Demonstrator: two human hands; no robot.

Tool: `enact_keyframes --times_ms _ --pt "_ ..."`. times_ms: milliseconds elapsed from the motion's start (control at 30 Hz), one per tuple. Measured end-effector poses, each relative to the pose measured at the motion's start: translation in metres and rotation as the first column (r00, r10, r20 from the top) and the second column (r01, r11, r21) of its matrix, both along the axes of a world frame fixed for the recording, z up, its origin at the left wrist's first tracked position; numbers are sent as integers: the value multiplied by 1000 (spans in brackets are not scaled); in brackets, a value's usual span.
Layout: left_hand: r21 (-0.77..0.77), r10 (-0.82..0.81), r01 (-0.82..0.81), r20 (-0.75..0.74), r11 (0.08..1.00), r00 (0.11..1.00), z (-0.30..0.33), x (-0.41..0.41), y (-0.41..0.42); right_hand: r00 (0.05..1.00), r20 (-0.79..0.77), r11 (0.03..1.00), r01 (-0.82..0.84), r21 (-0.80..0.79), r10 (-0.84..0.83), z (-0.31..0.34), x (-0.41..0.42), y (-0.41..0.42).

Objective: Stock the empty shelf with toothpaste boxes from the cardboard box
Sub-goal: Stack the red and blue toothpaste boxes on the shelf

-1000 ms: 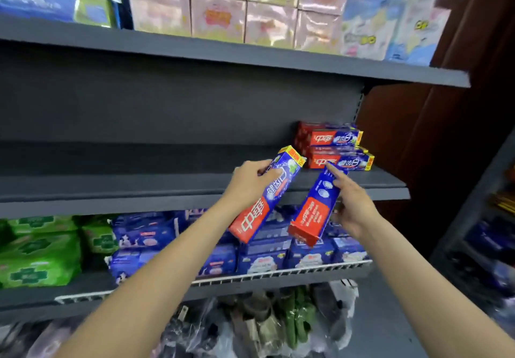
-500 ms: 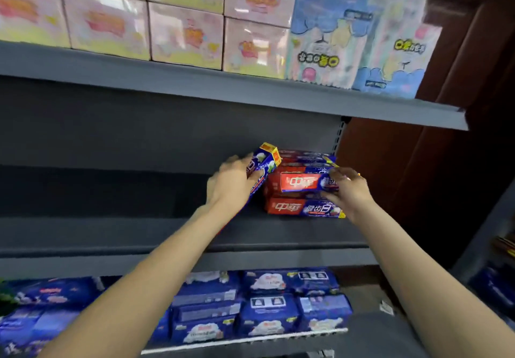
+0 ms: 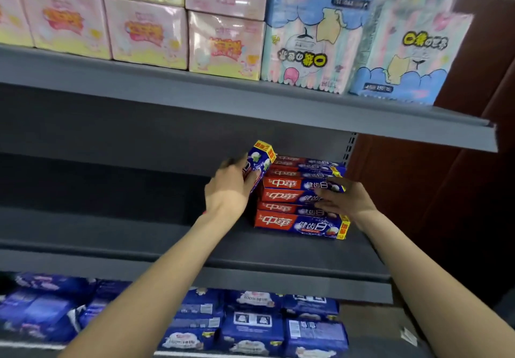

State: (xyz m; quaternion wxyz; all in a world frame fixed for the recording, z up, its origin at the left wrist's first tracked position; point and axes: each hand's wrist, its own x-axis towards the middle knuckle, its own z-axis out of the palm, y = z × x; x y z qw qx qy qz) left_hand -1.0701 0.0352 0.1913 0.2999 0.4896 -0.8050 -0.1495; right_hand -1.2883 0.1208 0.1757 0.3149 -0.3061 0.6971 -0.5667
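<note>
A stack of red-and-blue toothpaste boxes point(image 3: 289, 222) lies at the right end of the dark grey middle shelf point(image 3: 139, 235). My left hand point(image 3: 227, 190) grips one more toothpaste box point(image 3: 259, 162), tilted with its yellow end up, just left of the stack. My right hand point(image 3: 345, 199) rests with spread fingers on the front of the stack's upper boxes, touching the top front box point(image 3: 295, 184). The cardboard box is not in view.
The upper shelf point(image 3: 250, 98) carries pink tissue packs point(image 3: 145, 31) and blue-and-pink packs point(image 3: 312, 45), overhanging close above the stack. Blue packages point(image 3: 250, 324) fill the shelf below. A brown wall point(image 3: 446, 190) stands at the right. The middle shelf's left part is bare.
Both hands rose from below the shelf to the stack. The right hand laid its box on top and now rests on the stack's front. The left hand still holds its box.
</note>
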Motion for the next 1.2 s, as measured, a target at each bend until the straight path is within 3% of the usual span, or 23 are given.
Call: enact_keyframes --times_ms 100,200,300,400,467,533,633,700,833,1000,1067,1200 --pt "-30 -60 60 16 998 998 0 0 1 1000 4 999 -3 -46 3 -3 -2 -2" --pt "-14 -170 170 39 985 985 1 0 6 991 -123 999 43 -17 -45 -7 -1 -6" --pt "16 -222 222 50 975 974 0 -2 7 995 -87 998 49 32 -46 -12 -6 -8" --pt "30 -260 258 78 966 962 1 -5 10 921 -388 978 103 179 -26 -12 -10 -4" --pt "27 -304 303 118 953 945 1 -9 12 899 -437 984 104 145 -31 -4 -1 4" --pt "35 -358 358 180 933 916 3 -14 12 877 -481 999 23 44 1 4 6 14" --pt "62 -469 469 243 881 849 6 -25 11 821 -512 962 -271 39 252 15 24 33" --pt "58 -517 519 228 853 825 8 -31 13 814 -506 948 -316 26 285 16 27 37" --pt "30 -546 546 111 837 831 5 -38 16 909 -398 974 -190 -123 127 11 24 38" --pt "-40 -325 342 221 939 919 2 -21 2 974 -228 977 -31 -212 -19 -6 10 48" --pt "30 -283 282 141 959 949 -6 -14 -4 983 -178 969 6 -246 -52 -12 3 51" --pt "148 -299 314 -112 938 948 -24 -21 0 971 -199 965 79 -249 -130 -20 2 52"
